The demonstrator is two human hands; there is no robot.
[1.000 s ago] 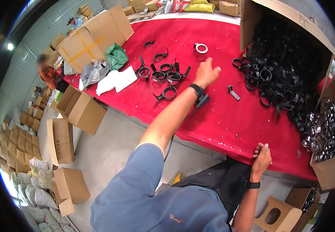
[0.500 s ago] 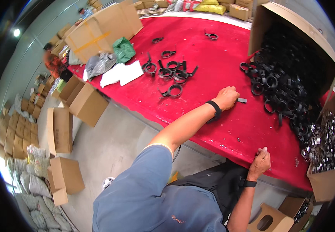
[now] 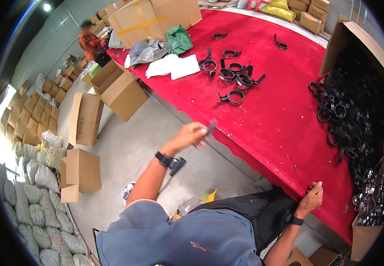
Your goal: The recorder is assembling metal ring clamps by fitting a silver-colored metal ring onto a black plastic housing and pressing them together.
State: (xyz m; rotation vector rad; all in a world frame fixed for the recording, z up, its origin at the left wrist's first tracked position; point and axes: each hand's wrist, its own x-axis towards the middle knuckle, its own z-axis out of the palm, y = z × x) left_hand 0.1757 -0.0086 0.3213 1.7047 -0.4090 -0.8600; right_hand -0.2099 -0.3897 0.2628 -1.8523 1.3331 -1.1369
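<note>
My left hand point(image 3: 189, 135) is raised over the floor just off the table's near edge. It pinches a small flat grey piece point(image 3: 211, 127), slightly blurred. My right hand point(image 3: 311, 198) is curled closed at the table's front edge, thumb up; whether anything is inside it is hidden. On the red cloth point(image 3: 285, 106) lie several black ring clamps with straight tabs, among them a nearest ring clamp point(image 3: 236, 97). A big heap of black ring clamps point(image 3: 340, 111) spills from a cardboard box at the right.
Shiny metal bands point(image 3: 376, 199) fill a box at the right edge. White sheets point(image 3: 173, 66), a green bag point(image 3: 178, 39) and a large carton point(image 3: 143, 22) stand at the table's far left. Open cartons point(image 3: 120, 91) stand on the floor. A person point(image 3: 90, 43) is at the far left.
My left hand has left the table top and moved left toward me; the flat grey piece that lay beside it is now between its fingers. My right hand stays by the table edge. The view has shifted left.
</note>
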